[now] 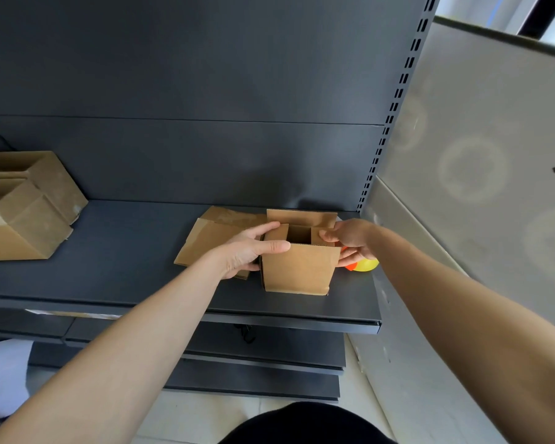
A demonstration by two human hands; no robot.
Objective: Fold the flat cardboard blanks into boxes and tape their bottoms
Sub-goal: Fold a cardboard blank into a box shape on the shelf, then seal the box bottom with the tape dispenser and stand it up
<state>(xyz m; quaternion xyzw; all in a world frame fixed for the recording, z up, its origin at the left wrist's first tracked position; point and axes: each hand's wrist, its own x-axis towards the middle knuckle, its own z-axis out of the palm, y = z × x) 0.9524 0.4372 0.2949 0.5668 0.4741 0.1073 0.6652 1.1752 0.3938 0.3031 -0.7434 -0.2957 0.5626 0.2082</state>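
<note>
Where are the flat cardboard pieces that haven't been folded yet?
In the head view, the flat blanks lie on the dark shelf, centre, just left of the half-folded box and partly under the left hand.

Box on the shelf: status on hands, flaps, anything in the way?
Left hand and right hand grip box at its sides. Flaps partly folded, no tape visible. Yellow-orange object beside right hand.
</note>
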